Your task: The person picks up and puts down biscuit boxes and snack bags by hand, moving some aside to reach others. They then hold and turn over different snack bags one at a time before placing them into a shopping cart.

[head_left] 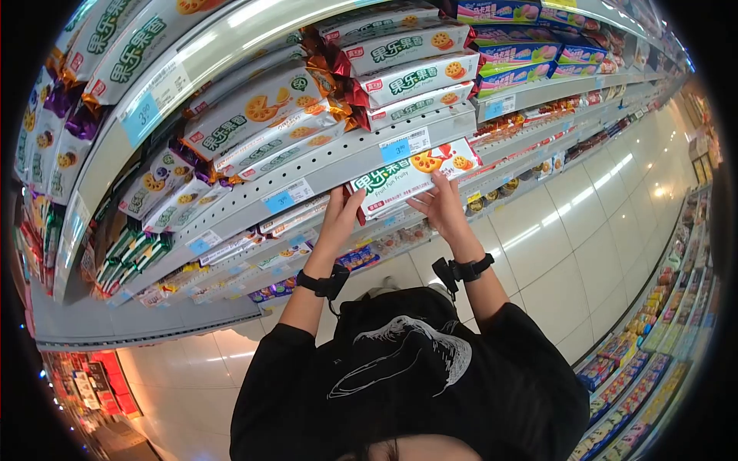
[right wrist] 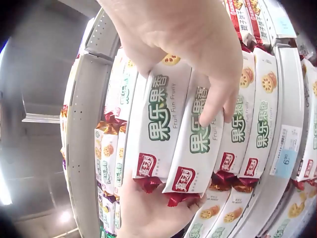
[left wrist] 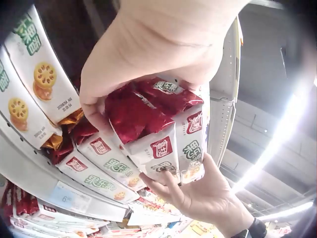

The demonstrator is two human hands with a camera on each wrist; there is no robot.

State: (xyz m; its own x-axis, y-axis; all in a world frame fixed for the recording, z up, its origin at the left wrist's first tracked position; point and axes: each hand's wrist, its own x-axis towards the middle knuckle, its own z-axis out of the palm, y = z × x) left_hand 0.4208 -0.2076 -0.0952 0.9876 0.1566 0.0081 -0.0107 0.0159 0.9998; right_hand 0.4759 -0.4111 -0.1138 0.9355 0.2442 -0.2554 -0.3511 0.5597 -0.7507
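Note:
Two white biscuit packs with red ends, green lettering and a red logo lie side by side between the hands (left wrist: 185,144) (right wrist: 166,119). In the head view, the front pack (head_left: 393,190) is just below a shelf's price rail. My left hand (head_left: 338,219) grips the red left end, its fingers curled round it in the left wrist view (left wrist: 153,49). My right hand (head_left: 447,211) holds the other end, thumb and fingers round the packs in the right wrist view (right wrist: 183,44). The packs' undersides are hidden.
Similar packs (head_left: 415,81) fill the shelf above, with orange-ended ones (head_left: 261,111) to the left and blue boxes (head_left: 515,54) to the right. A perforated metal shelf edge (head_left: 346,150) with price tags runs behind the hands. Tiled floor (head_left: 553,253) lies right; another stocked shelf (head_left: 653,338) stands beyond.

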